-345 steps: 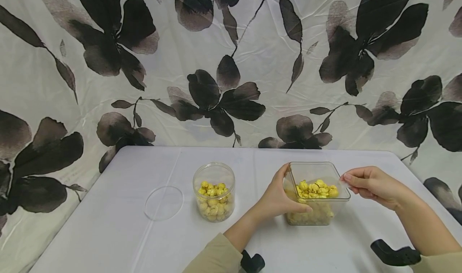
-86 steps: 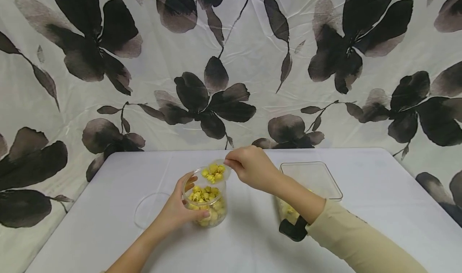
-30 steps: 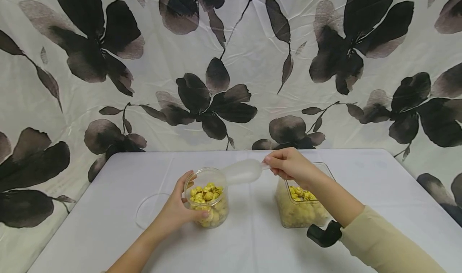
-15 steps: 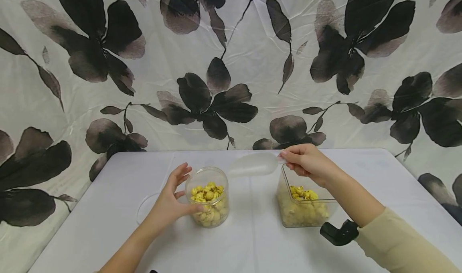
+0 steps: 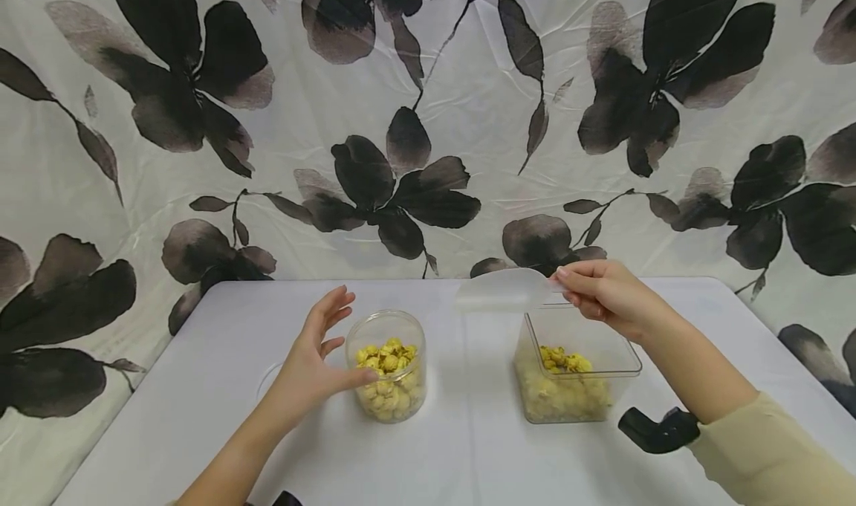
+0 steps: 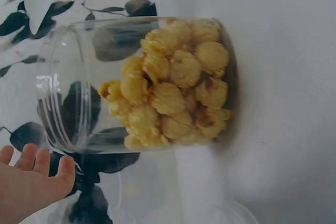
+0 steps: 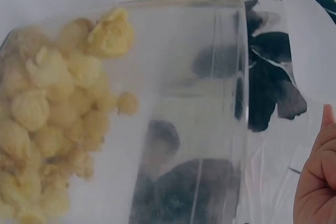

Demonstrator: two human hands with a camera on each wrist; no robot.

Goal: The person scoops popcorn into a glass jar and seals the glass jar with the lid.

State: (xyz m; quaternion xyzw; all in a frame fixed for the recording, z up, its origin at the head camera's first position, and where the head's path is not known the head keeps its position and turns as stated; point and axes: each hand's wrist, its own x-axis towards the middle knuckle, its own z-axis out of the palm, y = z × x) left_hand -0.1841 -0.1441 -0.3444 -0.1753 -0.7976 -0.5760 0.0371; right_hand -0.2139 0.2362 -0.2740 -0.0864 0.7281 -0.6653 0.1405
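Observation:
A round clear jar [image 5: 388,376] of yellow popcorn stands upright left of the table's middle. My left hand [image 5: 314,361] is spread beside it, thumb near the jar's front and fingers apart from the wall; in the left wrist view the fingers [image 6: 39,182] lie off the jar's rim. My right hand [image 5: 605,298] pinches the handle of a translucent white scoop [image 5: 504,289], which is held above the table between the containers. Below that hand sits a square clear tub [image 5: 568,398] partly filled with popcorn [image 7: 58,87]. No popcorn shows on the scoop.
A clear round lid [image 5: 267,380] lies flat left of the jar, partly hidden behind the left forearm. The white-covered table [image 5: 461,446] ends at a floral cloth [image 5: 414,119] hung behind it. Black wrist mounts [image 5: 658,429] sit near both cuffs.
Popcorn in the scoop over the jar has gone from it. The scoop and right hand have moved right toward the tub. The left hand has let go of the jar and drawn left.

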